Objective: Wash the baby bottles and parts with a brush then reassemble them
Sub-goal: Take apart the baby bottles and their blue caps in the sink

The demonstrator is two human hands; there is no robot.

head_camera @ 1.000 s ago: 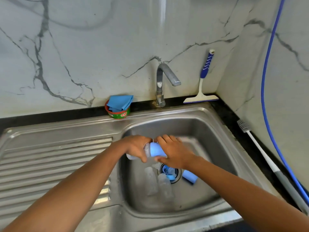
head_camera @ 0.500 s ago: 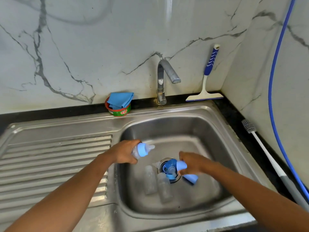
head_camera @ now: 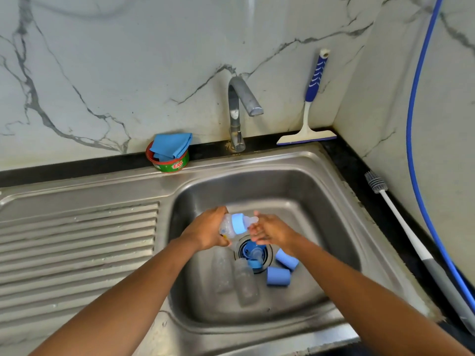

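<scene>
Gripping the baby bottle (head_camera: 227,228) by its clear body over the sink (head_camera: 321,201) was the left hand (head_camera: 205,232); the right hand (head_camera: 272,231) hovered released beside the teat (head_camera: 253,220); light plastic (probably slippery), so the blue collar (head_camera: 237,223) seemed the better hold.

I have one view to work from: a wide-angle camera on the person's head, looking forward and steeply down into the sink (head_camera: 321,201) from its front edge. It faces the marble wall (head_camera: 128,60), with the tap (head_camera: 237,109) above centre and a side wall (head_camera: 385,98) closing off the right. It sits close. Both arms run in from the bottom corners, and the left grip (head_camera: 205,231) and right grip (head_camera: 272,231) meet at a bottle (head_camera: 237,223) just below the middle. Sideways, the lens takes in everything from the drainboard (head_camera: 77,240) on the left to the brush (head_camera: 411,235) lying on the counter (head_camera: 354,165) at the right.
</scene>
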